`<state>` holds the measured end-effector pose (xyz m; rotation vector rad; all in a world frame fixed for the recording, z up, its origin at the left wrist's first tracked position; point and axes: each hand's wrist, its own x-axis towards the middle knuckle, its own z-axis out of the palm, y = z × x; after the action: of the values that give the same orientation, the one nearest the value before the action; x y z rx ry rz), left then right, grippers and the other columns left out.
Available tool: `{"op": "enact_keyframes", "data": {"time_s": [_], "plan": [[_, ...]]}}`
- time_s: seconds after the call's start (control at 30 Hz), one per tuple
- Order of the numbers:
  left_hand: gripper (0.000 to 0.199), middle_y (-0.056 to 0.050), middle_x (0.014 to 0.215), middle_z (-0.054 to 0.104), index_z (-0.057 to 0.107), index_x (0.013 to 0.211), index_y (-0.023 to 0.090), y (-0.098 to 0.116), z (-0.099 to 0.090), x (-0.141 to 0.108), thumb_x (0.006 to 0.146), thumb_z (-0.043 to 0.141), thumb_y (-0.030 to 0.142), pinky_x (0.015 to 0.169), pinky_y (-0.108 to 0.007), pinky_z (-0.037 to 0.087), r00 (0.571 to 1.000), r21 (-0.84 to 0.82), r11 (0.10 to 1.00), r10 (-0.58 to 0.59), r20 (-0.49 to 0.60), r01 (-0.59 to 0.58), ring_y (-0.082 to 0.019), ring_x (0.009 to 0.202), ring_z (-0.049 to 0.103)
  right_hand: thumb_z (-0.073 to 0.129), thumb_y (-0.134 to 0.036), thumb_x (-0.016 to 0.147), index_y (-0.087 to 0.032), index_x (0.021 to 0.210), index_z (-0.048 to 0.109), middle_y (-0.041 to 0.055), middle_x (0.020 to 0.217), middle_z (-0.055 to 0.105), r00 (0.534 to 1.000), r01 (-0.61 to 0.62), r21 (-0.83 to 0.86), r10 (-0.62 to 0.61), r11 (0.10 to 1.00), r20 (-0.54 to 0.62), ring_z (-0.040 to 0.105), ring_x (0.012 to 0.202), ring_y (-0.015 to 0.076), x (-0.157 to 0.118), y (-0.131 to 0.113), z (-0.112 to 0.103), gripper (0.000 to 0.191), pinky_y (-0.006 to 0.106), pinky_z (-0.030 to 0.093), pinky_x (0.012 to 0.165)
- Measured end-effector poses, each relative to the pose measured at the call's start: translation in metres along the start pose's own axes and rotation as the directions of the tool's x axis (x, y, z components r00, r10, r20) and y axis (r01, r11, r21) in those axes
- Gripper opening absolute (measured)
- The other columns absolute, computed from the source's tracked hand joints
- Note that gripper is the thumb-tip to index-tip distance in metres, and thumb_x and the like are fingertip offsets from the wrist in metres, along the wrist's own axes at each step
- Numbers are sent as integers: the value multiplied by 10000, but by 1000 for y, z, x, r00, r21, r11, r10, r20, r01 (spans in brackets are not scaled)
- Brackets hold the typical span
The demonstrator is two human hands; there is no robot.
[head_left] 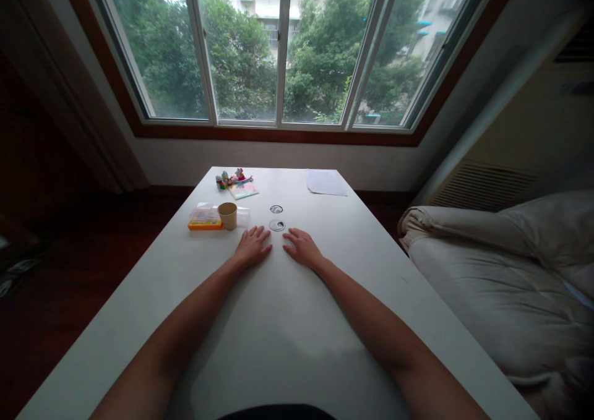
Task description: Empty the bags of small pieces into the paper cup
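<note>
My left hand (pixel 253 245) lies flat on the white table (pixel 278 321), fingers spread, with nothing in it. To its right, my right hand (pixel 301 247) also rests palm down with its fingers apart and holds nothing. Just beyond the gap between the hands is a round outlined disc (pixel 277 225) with a small dark mark. A second round piece (pixel 276 209) with dark lines lies a little farther off. Beyond my left hand, a brown paper cup (pixel 228 215) stands beside an orange and clear plastic box (pixel 205 217).
Small colourful figures (pixel 224 180) and a pastel sheet (pixel 244 189) are at the table's far left. White paper (pixel 326 182) lies at the far right. A window is behind the table, and a beige padded seat (pixel 482 271) stands to the right.
</note>
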<state>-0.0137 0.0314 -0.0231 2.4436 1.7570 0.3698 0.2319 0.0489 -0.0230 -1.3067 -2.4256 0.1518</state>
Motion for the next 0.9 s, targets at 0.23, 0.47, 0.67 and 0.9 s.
{"op": "enact_keyframes", "data": {"time_s": [0.23,0.47,0.67,0.9], "plan": [[639,-97,1643,280,388,1529,281,-3,-2,-1,965,413,580,1219,-538,180,999,3,999,37,31,-37,-326,1513,230,507,-632,941,-288,1509,443,114,1618,316,995,-3,-23,5,1000,97,234,1509,328,-2,-5,6,668,549,134,1219],[636,-103,1641,283,390,1530,272,-3,-5,-2,970,407,573,1219,-531,185,998,9,999,49,35,-50,-321,1514,230,475,-623,960,-307,1518,429,88,1631,296,989,49,-33,-44,998,140,234,1513,306,-2,-6,3,643,519,125,1226],[650,-94,1650,264,378,1535,274,-2,-7,-3,967,405,589,1228,-526,164,996,13,998,58,63,-59,-313,1523,204,399,-647,979,-284,1550,373,92,1649,248,981,51,-74,-36,996,191,192,1526,302,-2,-10,-3,677,518,117,1228],[662,-90,1652,258,369,1540,274,-1,-9,-3,965,396,601,1231,-526,153,996,20,998,56,63,-57,-314,1524,198,399,-646,982,-284,1539,391,93,1647,254,976,33,-73,-17,997,217,198,1524,295,-1,-13,-9,665,507,118,1228]]}}
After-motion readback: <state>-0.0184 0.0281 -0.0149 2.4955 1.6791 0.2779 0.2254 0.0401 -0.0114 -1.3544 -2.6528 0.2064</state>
